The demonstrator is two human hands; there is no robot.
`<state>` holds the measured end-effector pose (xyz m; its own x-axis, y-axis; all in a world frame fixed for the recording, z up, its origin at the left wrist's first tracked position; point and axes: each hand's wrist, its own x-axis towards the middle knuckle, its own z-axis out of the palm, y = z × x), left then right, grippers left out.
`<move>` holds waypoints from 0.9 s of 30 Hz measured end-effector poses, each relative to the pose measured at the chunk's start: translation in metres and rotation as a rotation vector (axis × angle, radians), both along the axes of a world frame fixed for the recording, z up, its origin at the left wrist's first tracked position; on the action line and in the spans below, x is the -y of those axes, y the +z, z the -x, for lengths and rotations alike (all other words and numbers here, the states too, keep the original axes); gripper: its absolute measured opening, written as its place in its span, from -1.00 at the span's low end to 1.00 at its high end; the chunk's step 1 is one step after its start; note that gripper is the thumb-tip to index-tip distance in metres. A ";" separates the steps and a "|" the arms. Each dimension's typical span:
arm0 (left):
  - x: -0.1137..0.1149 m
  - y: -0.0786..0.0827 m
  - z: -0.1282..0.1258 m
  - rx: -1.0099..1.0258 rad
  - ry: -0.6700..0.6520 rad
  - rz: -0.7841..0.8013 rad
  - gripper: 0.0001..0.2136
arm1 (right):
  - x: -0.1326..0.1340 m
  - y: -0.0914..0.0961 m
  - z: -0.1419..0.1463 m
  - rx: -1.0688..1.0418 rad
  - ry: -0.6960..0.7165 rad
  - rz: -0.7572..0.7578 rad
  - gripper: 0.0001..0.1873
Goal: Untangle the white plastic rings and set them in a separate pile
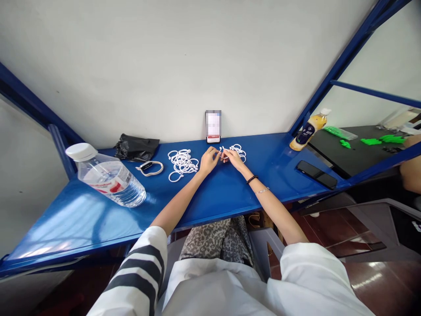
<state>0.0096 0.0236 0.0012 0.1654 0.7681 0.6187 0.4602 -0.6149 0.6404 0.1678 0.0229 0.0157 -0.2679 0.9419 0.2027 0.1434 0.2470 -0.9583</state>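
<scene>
In front of the propped phone, my two hands meet close together over the blue table. Closed in a pinch, my right hand (233,159) grips a thin white ring (226,153) with small knobbed ends. My left hand (209,159) is also closed, its fingertips pinching at the ring's end; the fingers partly hide the contact. To the left lies a loose pile of similar white rings (184,163). A smaller group of white rings (241,152) rests just beyond my right hand, partly covered by it.
A phone (213,127) leans against the wall. Leftward are a large water bottle (108,180), a black plastic bag (136,148) and a wristband (151,168). On the right stand a yellow drink bottle (308,131) and a dark phone (316,174). Another person's arm (411,169) shows at far right.
</scene>
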 end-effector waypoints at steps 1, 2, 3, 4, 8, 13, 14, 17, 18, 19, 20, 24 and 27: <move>0.000 0.001 0.000 0.049 -0.006 0.027 -0.80 | -0.001 0.000 -0.001 -0.014 -0.002 0.017 -0.42; 0.000 0.002 -0.001 0.110 -0.014 0.071 -0.78 | -0.002 0.000 -0.002 -0.030 -0.008 0.033 -0.42; -0.001 0.003 -0.001 0.178 -0.028 0.133 -0.77 | -0.002 0.000 -0.003 -0.051 -0.015 0.051 -0.42; -0.001 0.004 -0.001 0.249 -0.052 0.212 -0.75 | -0.003 0.000 -0.004 -0.074 -0.019 0.072 -0.42; -0.002 0.008 -0.001 0.525 -0.271 0.581 -0.66 | -0.004 0.001 -0.010 -0.174 0.044 0.160 -0.39; -0.001 0.011 0.003 0.726 -0.562 0.794 -0.65 | -0.001 0.006 -0.010 -0.209 0.180 0.223 -0.35; -0.001 0.012 0.003 0.736 -0.588 0.813 -0.65 | 0.000 0.007 -0.010 -0.199 0.187 0.238 -0.34; 0.000 0.014 0.005 0.754 -0.624 0.849 -0.64 | 0.002 0.010 -0.011 -0.169 0.215 0.275 -0.33; 0.001 0.014 0.005 0.755 -0.635 0.858 -0.63 | 0.003 0.010 -0.011 -0.167 0.235 0.283 -0.34; 0.001 0.015 0.006 0.750 -0.646 0.864 -0.61 | 0.003 0.011 -0.012 -0.167 0.259 0.290 -0.35; 0.001 0.015 0.006 0.738 -0.655 0.866 -0.60 | 0.004 0.011 -0.012 -0.167 0.281 0.294 -0.36; 0.002 0.015 0.007 0.659 -0.679 0.857 -0.56 | 0.003 0.010 -0.016 -0.133 0.334 0.311 -0.36; 0.003 0.014 0.009 0.598 -0.745 0.840 -0.54 | 0.002 0.008 -0.019 -0.107 0.370 0.318 -0.38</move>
